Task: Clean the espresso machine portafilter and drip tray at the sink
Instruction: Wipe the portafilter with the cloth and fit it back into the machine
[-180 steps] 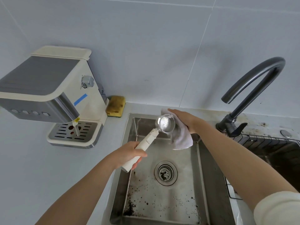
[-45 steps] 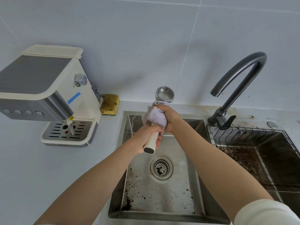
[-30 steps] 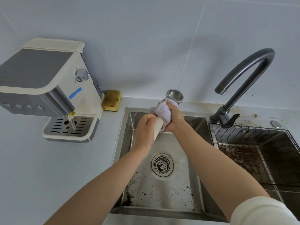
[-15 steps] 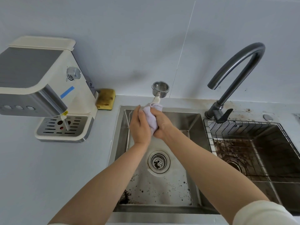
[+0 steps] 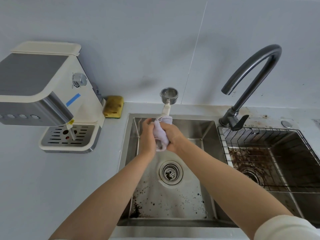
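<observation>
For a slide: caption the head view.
Right hand grips a white cloth round the cream-handled steel portafilter; left hand touches the cloth.

A single wide-angle camera on the head looks forward and down, close above the sink [image 5: 190, 127], taking in the worktop [image 5: 52, 179] and the wall [image 5: 138, 40] behind

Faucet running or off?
Off: no water stream shows below the faucet spout, and nothing is splashing in the sink.
</observation>
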A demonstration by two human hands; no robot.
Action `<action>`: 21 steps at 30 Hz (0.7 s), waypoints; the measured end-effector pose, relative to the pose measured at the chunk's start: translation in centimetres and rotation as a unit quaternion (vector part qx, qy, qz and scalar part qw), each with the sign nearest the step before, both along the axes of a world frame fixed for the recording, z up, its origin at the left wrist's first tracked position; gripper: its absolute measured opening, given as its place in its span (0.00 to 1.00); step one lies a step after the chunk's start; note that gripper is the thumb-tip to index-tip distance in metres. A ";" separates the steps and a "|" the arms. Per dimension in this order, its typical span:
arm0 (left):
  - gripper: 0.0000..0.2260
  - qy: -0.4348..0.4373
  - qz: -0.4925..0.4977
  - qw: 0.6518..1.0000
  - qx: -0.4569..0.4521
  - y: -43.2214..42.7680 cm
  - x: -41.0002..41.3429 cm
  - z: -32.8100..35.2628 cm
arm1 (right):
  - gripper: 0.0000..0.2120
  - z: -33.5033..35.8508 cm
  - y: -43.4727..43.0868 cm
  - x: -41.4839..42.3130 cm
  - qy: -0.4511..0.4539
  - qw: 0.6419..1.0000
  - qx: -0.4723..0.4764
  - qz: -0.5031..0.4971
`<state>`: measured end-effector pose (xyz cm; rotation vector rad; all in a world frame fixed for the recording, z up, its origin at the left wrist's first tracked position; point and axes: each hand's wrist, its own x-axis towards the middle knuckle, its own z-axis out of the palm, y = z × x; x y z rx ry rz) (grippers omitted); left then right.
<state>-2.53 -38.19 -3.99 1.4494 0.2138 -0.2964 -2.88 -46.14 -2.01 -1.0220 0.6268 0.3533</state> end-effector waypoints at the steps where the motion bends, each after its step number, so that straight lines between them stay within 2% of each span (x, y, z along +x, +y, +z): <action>1: 0.18 0.040 -0.030 0.998 -0.036 0.3 0.4 0.2 | 0.06 -0.2 -0.4 0.0 0.002 1.000 0.006 -0.007; 6: 0.18 0.174 -0.144 0.973 -0.043 1.4 3.3 1.9 | 0.05 -0.8 -0.9 -1.1 -0.042 0.998 0.032 0.042; 10: 0.13 0.197 -0.250 0.948 -0.014 1.3 3.7 2.6 | 0.04 -1.1 -0.7 -1.8 -0.061 0.993 0.010 0.104; 15: 0.12 0.165 -0.213 0.962 0.054 0.6 3.3 1.9 | 0.08 -0.4 -1.5 -2.4 -0.006 0.992 0.014 0.128; 21: 0.13 0.163 -0.223 0.961 0.010 0.8 3.3 0.7 | 0.07 -0.2 -1.8 -3.0 0.003 0.990 0.004 0.140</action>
